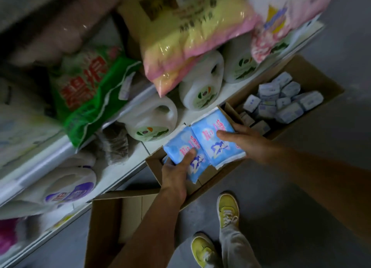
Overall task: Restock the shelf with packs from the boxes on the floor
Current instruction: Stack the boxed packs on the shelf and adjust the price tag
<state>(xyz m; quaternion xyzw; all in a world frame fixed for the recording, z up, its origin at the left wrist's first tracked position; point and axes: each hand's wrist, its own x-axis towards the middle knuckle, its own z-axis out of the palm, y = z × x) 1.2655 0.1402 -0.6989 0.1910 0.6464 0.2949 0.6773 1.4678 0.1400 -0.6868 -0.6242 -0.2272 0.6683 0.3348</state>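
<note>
Above the floor boxes (202, 179), each grip (left (176, 173), right (247, 140)) clasps one blue pack (217, 139).

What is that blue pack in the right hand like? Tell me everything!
The blue pack is a soft, flat plastic packet, light blue with pink writing and a dark blue and white picture. The right hand grips its right edge, fingers across the front. It is held tilted above an open cardboard box, its left edge meeting a matching pack in the left hand.

Left hand (176, 167) and right hand (241, 139) each gripping a blue pack (187, 157), above open box (226, 171), beside shelf (128, 161)
</note>
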